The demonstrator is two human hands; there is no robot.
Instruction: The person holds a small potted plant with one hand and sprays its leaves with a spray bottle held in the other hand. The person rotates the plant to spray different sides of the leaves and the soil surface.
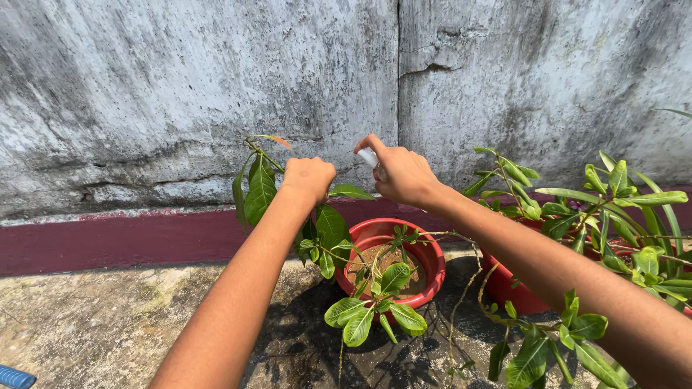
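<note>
Above the near red pot (pixel 425 268), the right hand (pixel 405 175) is wrapped tightly around a small white spray bottle (pixel 370 158), mostly hidden, whose visible top slants up and to the left toward the leafy stem (pixel 261 184). Just left of it, the left hand (pixel 308 178) is closed in a fist around that stem, holding it upright. Behind stands a grey weathered wall (pixel 180 86), with a second red pot (pixel 515 292) of leaves at right.

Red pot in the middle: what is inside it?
Inside the red pot lies brown soil with thin plant stems rising from it. Leaves hide part of the soil.
</note>
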